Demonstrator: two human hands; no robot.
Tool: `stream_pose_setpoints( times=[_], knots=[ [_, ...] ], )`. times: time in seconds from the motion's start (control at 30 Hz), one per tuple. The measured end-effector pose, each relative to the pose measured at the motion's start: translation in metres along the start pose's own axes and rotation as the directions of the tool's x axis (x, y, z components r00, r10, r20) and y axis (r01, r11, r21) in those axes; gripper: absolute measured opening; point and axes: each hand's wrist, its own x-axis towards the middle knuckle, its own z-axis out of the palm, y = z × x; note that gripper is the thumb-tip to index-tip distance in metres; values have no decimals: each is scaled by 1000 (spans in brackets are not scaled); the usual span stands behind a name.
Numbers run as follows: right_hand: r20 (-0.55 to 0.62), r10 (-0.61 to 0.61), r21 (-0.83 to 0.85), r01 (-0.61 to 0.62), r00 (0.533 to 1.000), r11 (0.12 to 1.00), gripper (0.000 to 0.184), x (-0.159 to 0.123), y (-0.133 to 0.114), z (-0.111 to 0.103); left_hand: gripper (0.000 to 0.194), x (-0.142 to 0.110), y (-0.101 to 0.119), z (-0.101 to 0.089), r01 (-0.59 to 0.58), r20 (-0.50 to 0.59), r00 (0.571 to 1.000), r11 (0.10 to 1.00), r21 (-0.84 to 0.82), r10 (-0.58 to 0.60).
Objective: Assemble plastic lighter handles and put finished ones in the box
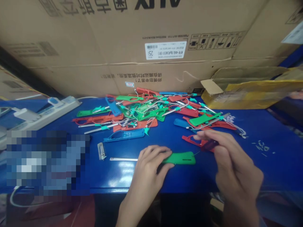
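Observation:
A green stick lighter [183,158] with a long metal tube [123,159] lies across the front of the blue table. My left hand [150,162] is wrapped over its middle, fingers above and thumb along the near side. At the right, my right hand [233,160] is raised and closed around a dark purplish object [210,145], whose kind I cannot make out. A thin wire-like piece shows by the green body's right end. Behind my right hand lies a red casing half [191,139], partly hidden. A blue casing half [125,135] lies beyond my left hand.
Loose red, green and blue casings with metal tubes and white wires [142,110] form a pile at the back. A small clear part [101,151] lies left. A power strip [40,119], large cardboard box [106,47] and yellow-taped carton [248,94] border the table.

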Motion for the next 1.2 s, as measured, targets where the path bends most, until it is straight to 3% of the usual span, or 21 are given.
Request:
stream_pose_setpoints(
  times=[0.07, 0.13, 0.23, 0.33, 0.47, 0.53, 0.67, 0.8, 0.87, 0.93, 1.07, 1.2],
  knots=[
    [14, 68, 56, -68, 998, 996, 37, -2, 3, 1, 26, 0, 0, 0, 2, 1, 1000, 1000, -7, -2],
    [-64, 82, 103, -75, 995, 992, 43, -3, 6, 3, 26, 0, 1, 0, -8, -1, 1000, 1000, -20, 7],
    [-148, -15, 1, 15, 989, 1000, 47, -1, 8, 5, 28, 0, 1, 0, -12, -5, 1000, 999, -32, 11],
    [-101, -52, -51, 47, 994, 998, 34, 2, 3, 1, 27, 0, 2, 0, -2, -6, 1000, 999, -36, 1],
    [-5, 23, 85, -22, 1000, 996, 39, 2, -4, -3, 27, 0, 3, -1, 10, 5, 1000, 999, -49, -10],
    [-8, -12, 107, 13, 1000, 994, 43, 2, -2, -3, 27, 0, 3, -1, 6, 7, 1000, 999, -49, -6],
    [-61, -118, -37, 116, 991, 993, 44, 2, 3, -4, 27, 0, 2, -1, 0, 8, 1000, 999, -42, 1],
    [-41, 3, 44, -1, 999, 999, 36, -5, 1, -6, 28, 0, 1, 0, -10, 2, 1000, 999, -32, 10],
    [-94, 69, 120, -57, 993, 991, 38, -8, 0, -4, 27, 0, 1, 0, -15, 0, 1000, 999, -33, 15],
    [-180, 66, 162, -36, 981, 986, 38, -7, 1, 1, 27, 0, 1, 0, -20, 2, 1000, 999, -39, 20],
    [-245, -63, 63, 81, 968, 995, 40, 2, 5, 9, 28, 0, 0, 0, -21, 1, 1000, 999, -38, 21],
    [-121, -88, -112, 75, 989, 991, 41, 9, 5, 3, 29, 0, -1, 0, -20, 4, 1000, 999, -36, 20]
  ],
)
